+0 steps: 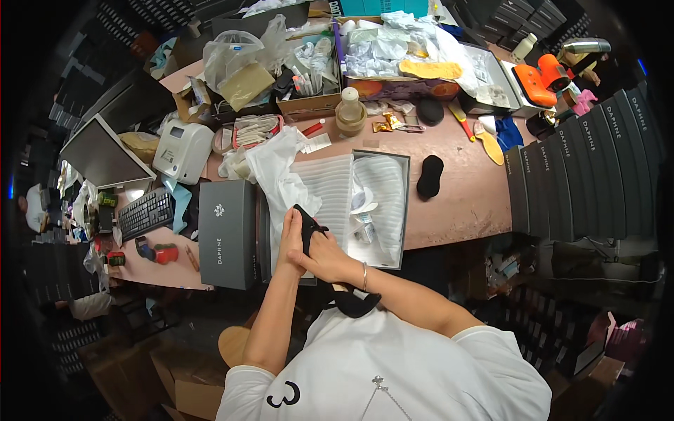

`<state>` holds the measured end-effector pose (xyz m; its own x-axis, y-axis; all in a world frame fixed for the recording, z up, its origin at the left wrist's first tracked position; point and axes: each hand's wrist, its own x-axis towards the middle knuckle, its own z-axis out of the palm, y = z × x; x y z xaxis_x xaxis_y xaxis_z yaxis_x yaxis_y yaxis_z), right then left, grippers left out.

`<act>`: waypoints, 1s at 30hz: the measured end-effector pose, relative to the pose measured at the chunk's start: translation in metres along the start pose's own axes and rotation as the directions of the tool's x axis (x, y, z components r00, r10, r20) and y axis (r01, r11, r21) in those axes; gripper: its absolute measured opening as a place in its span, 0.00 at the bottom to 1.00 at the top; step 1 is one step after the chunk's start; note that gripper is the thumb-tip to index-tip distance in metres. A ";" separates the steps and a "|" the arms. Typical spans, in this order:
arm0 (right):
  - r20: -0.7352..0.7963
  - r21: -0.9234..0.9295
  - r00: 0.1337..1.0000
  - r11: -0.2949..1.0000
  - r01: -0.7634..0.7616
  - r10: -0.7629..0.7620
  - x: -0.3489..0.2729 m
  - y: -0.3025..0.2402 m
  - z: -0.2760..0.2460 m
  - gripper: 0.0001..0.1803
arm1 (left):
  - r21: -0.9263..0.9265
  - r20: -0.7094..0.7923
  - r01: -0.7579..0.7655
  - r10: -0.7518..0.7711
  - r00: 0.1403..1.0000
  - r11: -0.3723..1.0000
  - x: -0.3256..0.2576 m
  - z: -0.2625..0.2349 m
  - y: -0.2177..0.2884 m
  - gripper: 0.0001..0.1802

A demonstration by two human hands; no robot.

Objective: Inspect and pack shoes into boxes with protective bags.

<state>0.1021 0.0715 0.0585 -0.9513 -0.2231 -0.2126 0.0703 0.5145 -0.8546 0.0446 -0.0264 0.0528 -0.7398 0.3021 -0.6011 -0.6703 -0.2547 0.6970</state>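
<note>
A black item [305, 228], apparently a shoe with a small tied strap, is held up between the person's two hands, above the front left part of the open box. The left hand [290, 242] lies along its 9 o'clock side, fingers close together, nearly straight and pointing to 12, the palm pressed against it. The right hand [325, 256] closes on it from 4 o'clock, fingers curled onto the strap side and thumb stretched across toward the left palm; its fingertips are partly hidden, so exactly what they pinch I cannot tell. The left forearm rises steeply from 7 o'clock; the right forearm, with a bracelet [365, 276] at the wrist, slants in from 4 o'clock.

Clock directions run from the held item. At 5, below the right wrist, is another black piece [357, 302] with a beige part. The open box [406, 210] spreads toward 2 and 3, lined with ribbed white sheeting [326, 186]; crumpled white tissue [274, 165] lies at 11. A grey box [228, 235] stands at 9, a keyboard [146, 210] beyond it. On the worktop [460, 203], a black pad [430, 177] sits at 2, a bottle [350, 112] near 1 and a white printer-like machine [182, 151] at 10. Stacked grey boxes [597, 168] stand farther off, between 2 and 3.
</note>
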 end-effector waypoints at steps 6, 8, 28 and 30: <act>0.129 -0.124 0.991 0.991 0.052 -0.036 -0.037 -0.027 -0.043 0.38 | 0.018 0.095 -0.032 0.031 0.995 0.999 -0.018 0.017 -0.004 0.29; 0.048 0.000 0.988 0.990 0.144 -0.144 -0.051 -0.021 -0.036 0.38 | -0.072 0.124 0.129 -0.120 0.985 0.989 -0.004 0.005 -0.016 0.29; -0.056 -0.097 0.969 0.965 -0.246 0.241 0.001 0.030 -0.001 0.24 | 0.099 0.059 0.017 -0.023 0.998 0.995 0.017 -0.004 -0.018 0.26; -0.059 -0.048 0.965 0.965 -0.259 0.256 -0.009 0.026 -0.002 0.25 | 0.109 0.082 0.003 -0.012 0.997 0.994 0.010 -0.003 -0.019 0.25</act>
<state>0.1124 0.0884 0.0388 -0.9176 -0.0346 -0.3959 0.2996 0.5942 -0.7464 0.0497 -0.0212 0.0318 -0.7247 0.3791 -0.5754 -0.6621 -0.1519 0.7338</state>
